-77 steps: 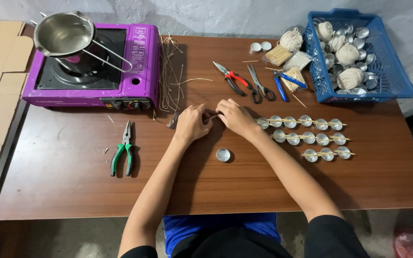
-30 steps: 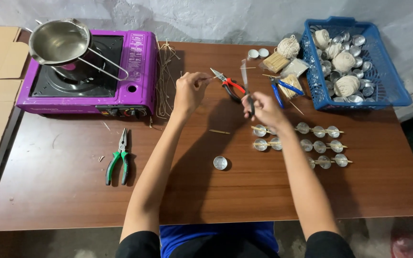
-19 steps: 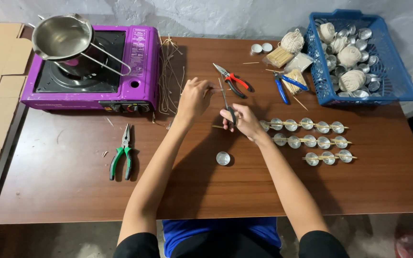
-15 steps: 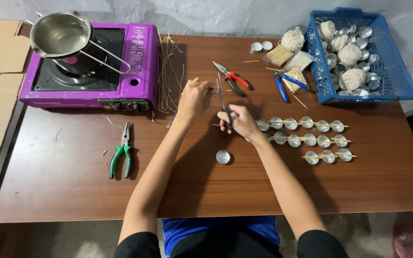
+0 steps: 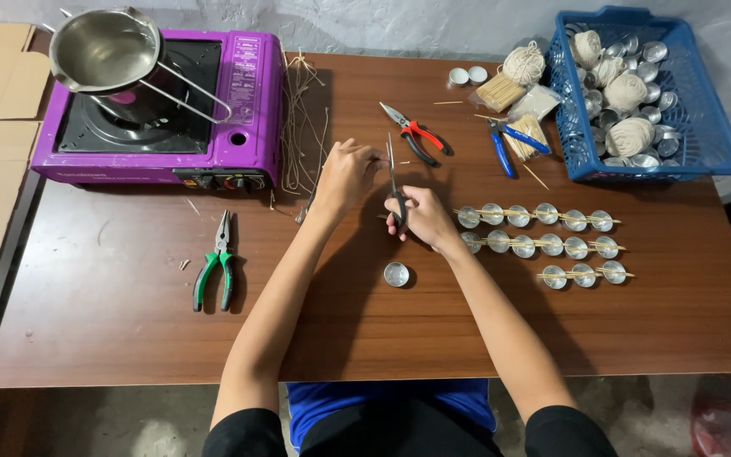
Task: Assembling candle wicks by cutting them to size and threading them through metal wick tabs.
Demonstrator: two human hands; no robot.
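The scissors (image 5: 393,173) stood with their long axis running away from the person, blades pointing toward the table's far edge, just left of the rows of small metal cups (image 5: 543,243). The right hand (image 5: 420,216) gripped their dark handles with fingers curled. The left hand (image 5: 345,173), just left of the blades, pinched a thin wick (image 5: 392,161) stretched toward them.

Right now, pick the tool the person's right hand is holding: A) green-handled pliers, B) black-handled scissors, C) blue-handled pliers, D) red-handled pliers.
B: the right hand grips the black-handled scissors, blades pointing away from the person, while the green-handled pliers, red-handled pliers and blue-handled pliers lie untouched on the table.
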